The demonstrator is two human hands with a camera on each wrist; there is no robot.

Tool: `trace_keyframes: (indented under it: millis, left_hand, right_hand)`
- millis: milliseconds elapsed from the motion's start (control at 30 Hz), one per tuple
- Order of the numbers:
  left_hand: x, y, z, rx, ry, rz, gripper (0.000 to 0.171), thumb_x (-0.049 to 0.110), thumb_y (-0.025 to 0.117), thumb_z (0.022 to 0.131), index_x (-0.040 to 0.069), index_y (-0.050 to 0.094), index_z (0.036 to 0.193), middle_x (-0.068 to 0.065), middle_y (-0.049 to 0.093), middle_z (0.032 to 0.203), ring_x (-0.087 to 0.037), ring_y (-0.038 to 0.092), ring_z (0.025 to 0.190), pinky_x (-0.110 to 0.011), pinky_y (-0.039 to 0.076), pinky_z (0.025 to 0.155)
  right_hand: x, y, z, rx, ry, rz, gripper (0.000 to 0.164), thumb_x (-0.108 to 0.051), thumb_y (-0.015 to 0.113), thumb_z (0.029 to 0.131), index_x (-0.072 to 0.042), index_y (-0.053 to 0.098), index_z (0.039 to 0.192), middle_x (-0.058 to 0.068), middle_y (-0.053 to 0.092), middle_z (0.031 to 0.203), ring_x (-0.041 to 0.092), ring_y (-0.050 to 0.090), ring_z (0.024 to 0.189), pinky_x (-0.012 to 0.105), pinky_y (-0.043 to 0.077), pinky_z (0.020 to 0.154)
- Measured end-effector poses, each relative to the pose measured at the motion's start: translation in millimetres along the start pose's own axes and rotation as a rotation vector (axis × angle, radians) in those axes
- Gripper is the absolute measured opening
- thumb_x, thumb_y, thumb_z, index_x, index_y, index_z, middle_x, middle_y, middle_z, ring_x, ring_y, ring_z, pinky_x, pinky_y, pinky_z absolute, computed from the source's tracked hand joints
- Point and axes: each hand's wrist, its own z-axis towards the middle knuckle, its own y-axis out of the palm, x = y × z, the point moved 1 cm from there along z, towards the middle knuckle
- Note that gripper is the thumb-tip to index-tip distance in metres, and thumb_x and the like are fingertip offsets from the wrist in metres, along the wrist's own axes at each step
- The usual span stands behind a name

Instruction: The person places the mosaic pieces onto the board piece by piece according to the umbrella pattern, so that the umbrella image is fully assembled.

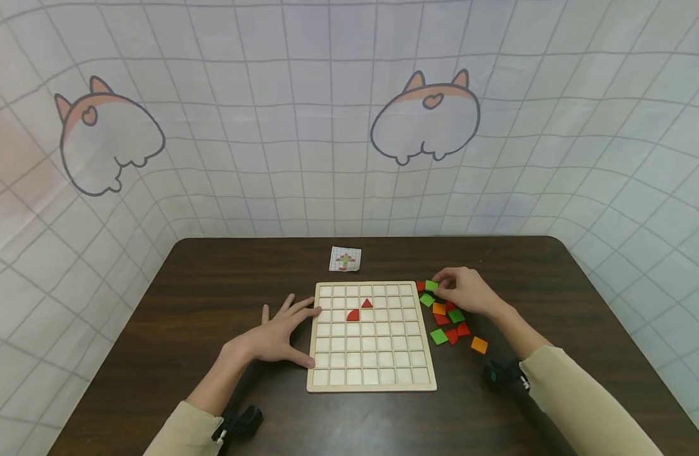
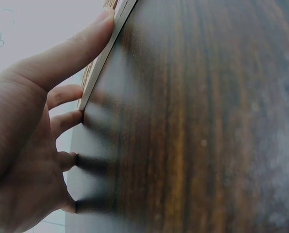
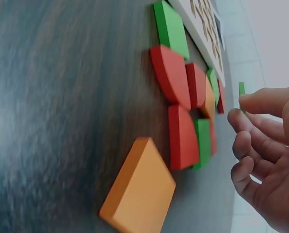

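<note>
A light wooden grid board (image 1: 371, 361) lies on the dark table with a red triangle (image 1: 367, 303) and a red quarter-circle tile (image 1: 353, 315) in its cells. My left hand (image 1: 275, 335) rests at the board's left edge, fingers spread, thumb and fingertips touching the rim. My right hand (image 1: 466, 290) is beyond the board's right edge and pinches a green tile (image 3: 241, 91) between thumb and forefinger. Its other fingers are loosely curled. Below that hand lie several loose tiles, among them a red one (image 3: 169, 75), a green one (image 3: 171, 29) and an orange square (image 1: 479, 345).
Behind the board lies a small paper card (image 1: 345, 259) printed with a coloured figure on a grid. The brown table (image 1: 229, 266) ends at a white checked cloth (image 1: 326, 158) hanging behind it and at both sides. A dark band sits on each wrist.
</note>
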Motion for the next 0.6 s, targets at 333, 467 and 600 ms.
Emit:
trace_keyframes:
  millis: [333,467,600]
  left_hand:
    - [-1.9,1.3,1.0,0.002,0.003,0.004,0.102,0.053,0.087,0.079,0.018,0.035,0.161,-0.009,0.012,0.171,-0.043,-0.009,0.154,-0.081,-0.014,0.104]
    - [-0.8,0.6,0.7,-0.001,0.001,0.001,0.102,0.052,0.087,0.079,0.018,0.035,0.161,-0.009,0.012,0.171,-0.043,-0.010,0.154,-0.081,-0.014,0.104]
    - [-0.2,0.9,-0.3,-0.004,-0.004,0.002,0.102,0.052,0.087,0.080,0.018,0.036,0.161,-0.009,0.012,0.171,-0.043,-0.010,0.154,-0.081,-0.014,0.104]
  right_hand:
    - [-24,13,2,-0.061,-0.098,0.037,0.025,-0.010,0.069,0.098,0.003,0.069,0.120,0.003,0.069,0.096,0.016,0.064,0.083,0.036,0.053,0.073]
    - [-32,22,3,-0.073,-0.136,0.024,0.025,-0.010,0.071,0.097,0.002,0.070,0.119,0.001,0.069,0.094,0.015,0.064,0.082,0.035,0.053,0.073]
    - [-37,31,5,-0.078,-0.146,0.014,0.023,-0.009,0.069,0.097,0.000,0.070,0.119,0.000,0.068,0.094,0.014,0.063,0.081,0.033,0.053,0.071]
